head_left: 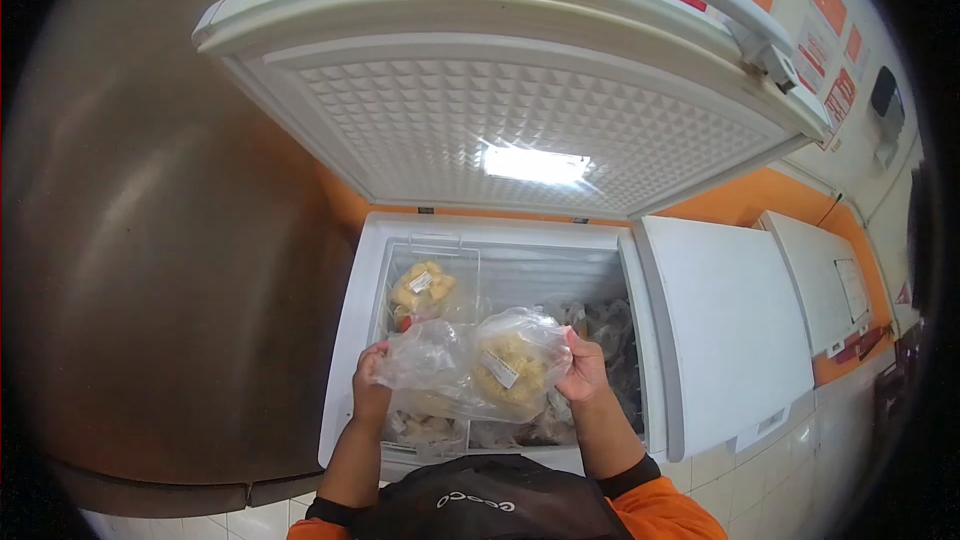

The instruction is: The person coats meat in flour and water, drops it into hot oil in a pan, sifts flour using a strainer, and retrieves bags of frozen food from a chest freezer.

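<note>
A clear plastic bag point(430, 358) is stretched between my two hands, over the open chest freezer point(350, 315). Its right part bulges round yellowish food with a white label point(500, 370). My left hand point(371, 380) is closed on the bag's left edge. On the right side my right hand point(583, 367) grips the bag beside the food. Behind the bag, at the freezer's back left, another bag of yellow chunks point(423, 285) with a white label lies in a wire basket point(478, 275). More bagged items point(425, 428) show below, partly hidden by the held bag.
The raised freezer lid point(400, 120) stands above the opening. A large brown surface point(190, 240) rises close on the left. A white closed lid point(725, 330) is at the right, with another white freezer point(815, 280) beyond it. Dark bags point(610, 330) lie at the freezer's right.
</note>
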`<state>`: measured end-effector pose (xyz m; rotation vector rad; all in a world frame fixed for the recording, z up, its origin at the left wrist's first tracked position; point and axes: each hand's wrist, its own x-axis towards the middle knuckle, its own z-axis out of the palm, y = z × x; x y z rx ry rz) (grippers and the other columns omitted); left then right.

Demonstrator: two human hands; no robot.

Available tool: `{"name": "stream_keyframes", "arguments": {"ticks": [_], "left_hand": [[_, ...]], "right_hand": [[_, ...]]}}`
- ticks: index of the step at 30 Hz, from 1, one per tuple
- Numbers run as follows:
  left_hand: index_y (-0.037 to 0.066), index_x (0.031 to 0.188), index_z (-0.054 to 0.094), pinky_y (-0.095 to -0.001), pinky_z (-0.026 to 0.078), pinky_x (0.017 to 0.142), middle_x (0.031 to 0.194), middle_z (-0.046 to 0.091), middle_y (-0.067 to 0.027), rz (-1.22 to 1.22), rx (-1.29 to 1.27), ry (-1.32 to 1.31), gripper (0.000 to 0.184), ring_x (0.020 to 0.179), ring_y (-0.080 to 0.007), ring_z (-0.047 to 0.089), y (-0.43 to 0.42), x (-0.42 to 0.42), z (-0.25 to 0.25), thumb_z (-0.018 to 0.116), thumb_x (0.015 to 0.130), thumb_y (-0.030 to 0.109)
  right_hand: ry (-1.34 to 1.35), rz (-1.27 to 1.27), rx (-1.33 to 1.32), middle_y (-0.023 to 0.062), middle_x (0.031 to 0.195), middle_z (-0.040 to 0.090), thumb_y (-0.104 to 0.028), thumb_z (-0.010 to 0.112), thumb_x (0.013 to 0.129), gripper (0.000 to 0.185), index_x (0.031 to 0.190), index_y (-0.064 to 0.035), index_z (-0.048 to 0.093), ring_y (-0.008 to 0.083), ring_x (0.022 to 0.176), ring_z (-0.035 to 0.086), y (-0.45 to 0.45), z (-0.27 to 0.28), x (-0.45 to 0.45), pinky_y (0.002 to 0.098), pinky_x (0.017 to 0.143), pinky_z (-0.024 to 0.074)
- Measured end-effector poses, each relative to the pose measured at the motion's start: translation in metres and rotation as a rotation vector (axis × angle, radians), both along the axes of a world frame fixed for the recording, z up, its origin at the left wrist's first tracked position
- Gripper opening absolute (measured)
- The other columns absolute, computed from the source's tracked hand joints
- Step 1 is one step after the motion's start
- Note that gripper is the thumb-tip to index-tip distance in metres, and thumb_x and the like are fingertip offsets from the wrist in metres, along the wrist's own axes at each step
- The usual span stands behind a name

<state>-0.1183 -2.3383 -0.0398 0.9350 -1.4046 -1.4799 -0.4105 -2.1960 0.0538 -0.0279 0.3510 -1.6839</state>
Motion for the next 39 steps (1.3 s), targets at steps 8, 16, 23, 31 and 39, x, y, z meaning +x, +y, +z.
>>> {"name": "stream_keyframes", "arguments": {"ticks": [8,16,23,31,39], "left_hand": [[0.007,0.133,0.018,-0.0598,0.0,0.098,0.133,0.03,-0.0207,-0.329,-0.69,-0.571,0.107,0.124,-0.0363,0.029,0.018,-0.035,0.084,0.068,0.056,0.061],[0.01,0.104,0.057,-0.0331,0.047,0.075,0.096,0.061,-0.0105,-0.507,-0.675,-0.621,0.042,0.088,-0.0269,0.059,0.0,-0.008,0.036,0.068,0.066,0.025],[0.008,0.09,0.062,-0.0332,0.046,0.07,0.083,0.061,-0.0105,-0.591,-0.202,-0.265,0.028,0.077,-0.0271,0.058,0.006,0.043,0.046,0.071,0.063,0.013],[0.009,0.077,0.061,-0.0348,0.045,0.066,0.073,0.059,-0.0071,-0.385,-0.624,-0.476,0.027,0.072,-0.0254,0.057,0.033,0.088,0.077,0.078,0.055,0.012],[0.009,0.099,0.055,-0.0435,0.029,0.094,0.118,0.045,-0.0185,-0.216,-0.458,-0.042,0.044,0.116,-0.0305,0.038,0.054,0.056,0.128,0.074,0.061,0.02]], "right_hand": [[0.341,0.084,0.017,0.0096,0.082,0.06,-0.016,0.057,0.081,0.02,0.089,0.0023,0.057,0.0178,0.069,0.058,0.0,0.001,0.006,0.0291,0.066,0.0469],[1.088,-0.381,-0.368,0.0114,0.074,0.057,-0.019,0.059,0.081,0.02,0.074,-0.0007,0.058,0.0178,0.06,0.054,0.025,0.055,0.01,0.0274,0.054,0.0454],[0.032,-0.418,-0.145,0.0138,0.085,0.061,-0.023,0.051,0.087,0.026,0.085,0.002,0.058,0.0226,0.079,0.059,0.003,0.05,0.005,0.0361,0.077,0.0473],[0.588,-0.19,-0.174,0.0086,0.069,0.054,-0.015,0.061,0.079,0.018,0.071,0.0003,0.056,0.0181,0.064,0.054,0.021,0.047,0.023,0.0285,0.06,0.0445],[1.534,0.202,-0.619,0.0118,0.071,0.058,0.005,0.062,0.068,0.008,0.073,-0.0007,0.061,0.0231,0.068,0.059,0.006,0.101,0.06,0.0293,0.056,0.0445]]}}
